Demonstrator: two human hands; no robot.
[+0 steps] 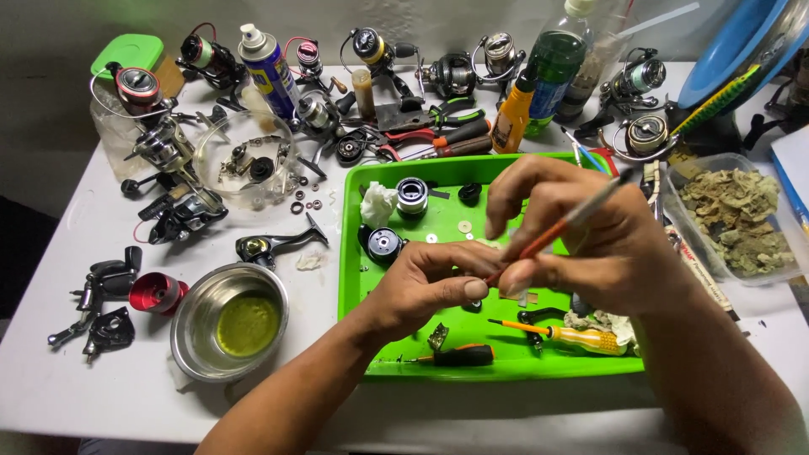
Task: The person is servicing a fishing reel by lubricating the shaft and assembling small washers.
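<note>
Hands at work over a green tray on a cluttered white bench.

We see the bench (pixel 76 211) carrying fishing reels, a steel bowl (pixel 229 320) and the green tray (pixel 421 354). Over the tray, our right hand (pixel 581 236) pinches a slim orange-handled brush (pixel 560 229), its long axis slanting from upper right down to lower left. The tip meets a small part we cannot make out, pinched in the curled fingers of our left hand (pixel 430 282), just beside and lower left of the right. A yellow-handled screwdriver (pixel 573 337) lies near, below both.
</note>
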